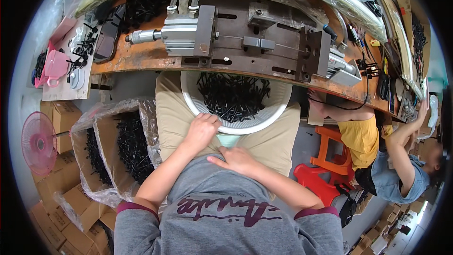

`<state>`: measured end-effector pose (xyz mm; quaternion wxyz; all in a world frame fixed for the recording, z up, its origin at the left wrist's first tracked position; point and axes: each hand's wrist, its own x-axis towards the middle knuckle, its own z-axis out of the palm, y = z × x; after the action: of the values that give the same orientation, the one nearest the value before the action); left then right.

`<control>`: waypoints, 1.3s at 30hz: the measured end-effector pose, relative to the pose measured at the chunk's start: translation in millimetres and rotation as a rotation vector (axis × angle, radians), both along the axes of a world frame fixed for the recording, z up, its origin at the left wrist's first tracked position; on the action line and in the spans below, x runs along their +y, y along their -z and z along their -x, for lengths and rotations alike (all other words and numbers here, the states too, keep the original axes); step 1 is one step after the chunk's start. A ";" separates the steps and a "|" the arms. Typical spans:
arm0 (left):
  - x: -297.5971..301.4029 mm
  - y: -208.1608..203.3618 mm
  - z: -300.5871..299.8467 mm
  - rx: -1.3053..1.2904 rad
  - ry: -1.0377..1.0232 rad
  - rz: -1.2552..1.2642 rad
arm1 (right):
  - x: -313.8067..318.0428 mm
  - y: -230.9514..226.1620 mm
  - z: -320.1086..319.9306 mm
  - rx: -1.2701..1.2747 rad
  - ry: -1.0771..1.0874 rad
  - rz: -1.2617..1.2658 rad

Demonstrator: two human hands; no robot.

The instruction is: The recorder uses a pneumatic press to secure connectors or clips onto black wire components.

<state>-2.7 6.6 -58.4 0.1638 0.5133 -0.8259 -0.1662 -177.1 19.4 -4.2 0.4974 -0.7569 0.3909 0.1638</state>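
A round white plastic basket [279, 113] rests on my lap, tucked against the bench edge. It holds a heap of thin black plastic parts [231, 97]. My left hand [203, 130] is at the basket's near left rim, with its fingers curled over it. My right hand [238, 158] lies on my lap just below the basket, its thumb apart and its fingers stretched out; it holds nothing that I can see. Ahead on the bench stands a metal fixture with a left air cylinder [181, 35], a right air cylinder [339, 66] and a small grey block [258, 43] between them.
On the left stand plastic-lined boxes [125, 146] of black parts, a pink fan [39, 143] and cardboard boxes. A pink cup [56, 64] sits on a side board. To the right are an orange stool [328, 148], a red stool [316, 182] and a seated co-worker in yellow shorts [359, 141].
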 end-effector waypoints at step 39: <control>-4.2 -6.0 4.1 0.114 0.166 -0.190 | -137.5 -198.6 24.7 -0.782 0.330 0.891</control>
<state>-6.8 2.4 -52.4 0.1468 0.4462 -0.8354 -0.2854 -201.8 -118.1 194.4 0.2585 -0.8256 0.3226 -0.3841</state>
